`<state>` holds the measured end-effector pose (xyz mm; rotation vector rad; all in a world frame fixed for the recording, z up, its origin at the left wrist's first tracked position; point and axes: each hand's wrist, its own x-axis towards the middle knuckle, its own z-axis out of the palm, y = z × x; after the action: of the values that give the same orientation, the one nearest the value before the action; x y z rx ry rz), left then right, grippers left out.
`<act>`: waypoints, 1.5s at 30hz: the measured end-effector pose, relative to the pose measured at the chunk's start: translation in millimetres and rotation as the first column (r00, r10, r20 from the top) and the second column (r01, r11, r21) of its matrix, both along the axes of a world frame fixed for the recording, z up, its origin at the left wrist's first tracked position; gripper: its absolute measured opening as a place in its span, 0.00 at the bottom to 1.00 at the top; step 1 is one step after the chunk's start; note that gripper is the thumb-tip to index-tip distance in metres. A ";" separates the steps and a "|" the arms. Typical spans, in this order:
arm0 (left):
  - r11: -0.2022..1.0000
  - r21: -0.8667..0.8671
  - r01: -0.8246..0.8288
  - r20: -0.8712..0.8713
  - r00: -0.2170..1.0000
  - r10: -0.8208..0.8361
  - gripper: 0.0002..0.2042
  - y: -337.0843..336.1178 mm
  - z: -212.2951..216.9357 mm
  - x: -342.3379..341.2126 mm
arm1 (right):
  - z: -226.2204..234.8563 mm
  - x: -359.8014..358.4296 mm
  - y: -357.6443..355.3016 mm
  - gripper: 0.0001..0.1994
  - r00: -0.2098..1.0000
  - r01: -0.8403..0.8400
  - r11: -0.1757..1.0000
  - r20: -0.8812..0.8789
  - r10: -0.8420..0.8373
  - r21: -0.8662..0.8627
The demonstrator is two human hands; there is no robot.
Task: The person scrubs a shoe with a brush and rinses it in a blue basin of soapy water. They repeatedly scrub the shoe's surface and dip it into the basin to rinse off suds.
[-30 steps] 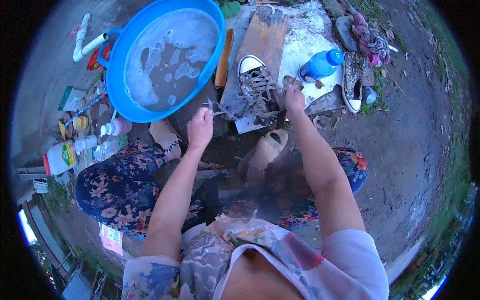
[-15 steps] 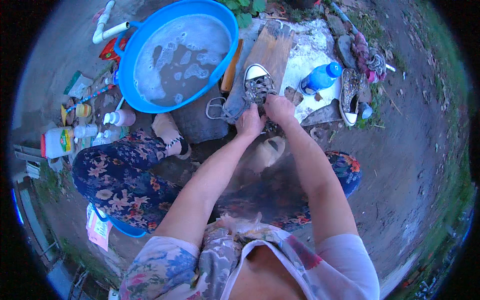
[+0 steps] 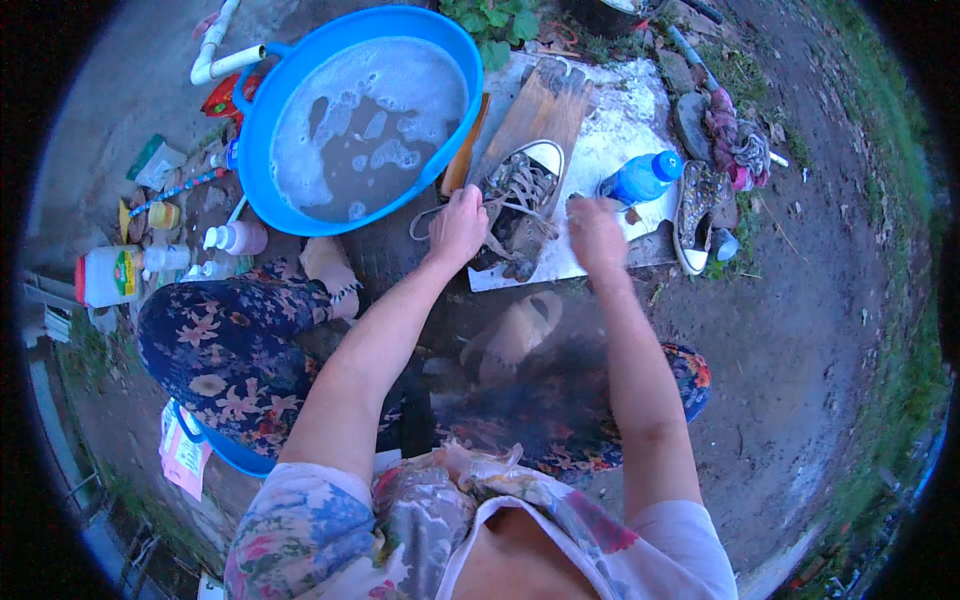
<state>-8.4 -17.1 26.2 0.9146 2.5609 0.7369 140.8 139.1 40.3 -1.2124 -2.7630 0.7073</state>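
Observation:
A dirty patterned sneaker (image 3: 527,190) with a white toe cap lies on a wooden board (image 3: 545,105), its toe pointing away from me. At the sneaker's left side my left hand (image 3: 460,228) is closed on a grey shoelace (image 3: 422,222), whose loop hangs out to the left. My right hand (image 3: 597,235) is held apart from the sneaker on its right, near a blue bottle (image 3: 640,178). Its fingers are curled in and a little blurred; whatever they may hold is hidden. The matching sneaker (image 3: 692,220) lies farther right, beyond the bottle.
A large blue basin (image 3: 262,165) of foamy water stands at the far left. Pump bottles (image 3: 240,238) and a white jug (image 3: 105,277) are on the ground at left. A white slab (image 3: 628,100) lies under the board. A twisted cloth (image 3: 735,130) lies at the far right.
My hands have moved apart from the sneaker's near end, the left leftward and the right rightward. The sneaker now lies uncovered, shifted slightly right and tilted.

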 end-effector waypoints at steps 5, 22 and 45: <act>0.997 0.062 -0.040 0.070 0.997 0.036 0.13 -2.4 -8.8 8.3 | -19.3 -57.2 -48.5 0.10 0.981 -0.192 0.981 -0.006 0.192 -0.002; 0.970 0.203 -0.131 0.144 0.984 0.103 0.11 1.5 -21.9 12.6 | -7.2 -39.3 -16.2 0.11 0.969 -0.204 0.963 -0.176 0.172 -0.178; 0.952 0.147 0.267 0.137 0.948 -0.287 0.11 6.9 -50.5 3.9 | -57.7 -36.0 -42.5 0.18 0.995 -0.092 0.957 0.012 0.099 -0.276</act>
<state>-4.6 -10.2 -24.3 1.1785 2.2091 0.8564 104.8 96.5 -17.4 -1.1398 -2.8315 1.1260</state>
